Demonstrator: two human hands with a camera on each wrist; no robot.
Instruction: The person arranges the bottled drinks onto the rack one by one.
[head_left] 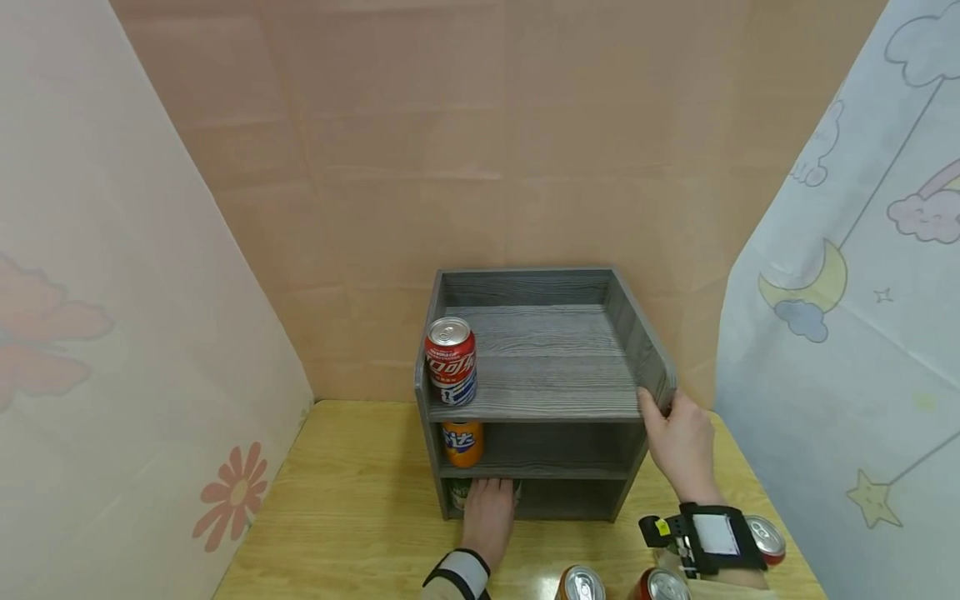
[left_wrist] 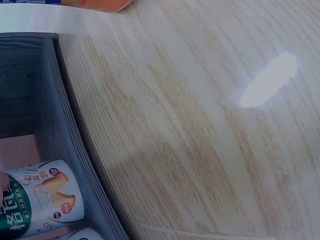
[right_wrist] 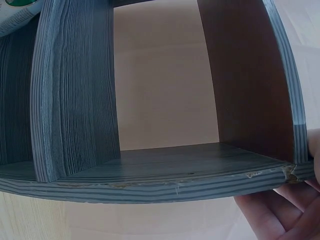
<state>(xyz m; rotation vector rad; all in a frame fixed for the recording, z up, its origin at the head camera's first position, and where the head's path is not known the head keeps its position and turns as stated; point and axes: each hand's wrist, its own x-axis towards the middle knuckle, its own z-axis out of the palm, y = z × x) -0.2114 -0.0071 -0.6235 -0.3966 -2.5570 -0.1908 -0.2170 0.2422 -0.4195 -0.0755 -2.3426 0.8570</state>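
Note:
My left hand (head_left: 489, 512) reaches into the bottom level of a grey wooden shelf unit (head_left: 536, 367), its fingers over a white-and-green can (left_wrist: 50, 200). A fingertip lies on that can's label in the left wrist view; the thumb is hidden. Beside it, on the left of the level, stands another can (head_left: 459, 493). My right hand (head_left: 681, 437) grips the front of the unit's right side panel, thumb inside and fingers outside. A red cola can (head_left: 451, 362) stands on the top level at the left, above an orange soda can (head_left: 462, 442) on the middle level.
On the wooden table (head_left: 352, 475), cans stand near the front: one silver-topped can (head_left: 583, 583), a red can (head_left: 663, 585), and another red can (head_left: 767, 537) by the right wrist. A brown paper backdrop (head_left: 480, 167) rises behind, with patterned sheets (head_left: 847, 333) at both sides.

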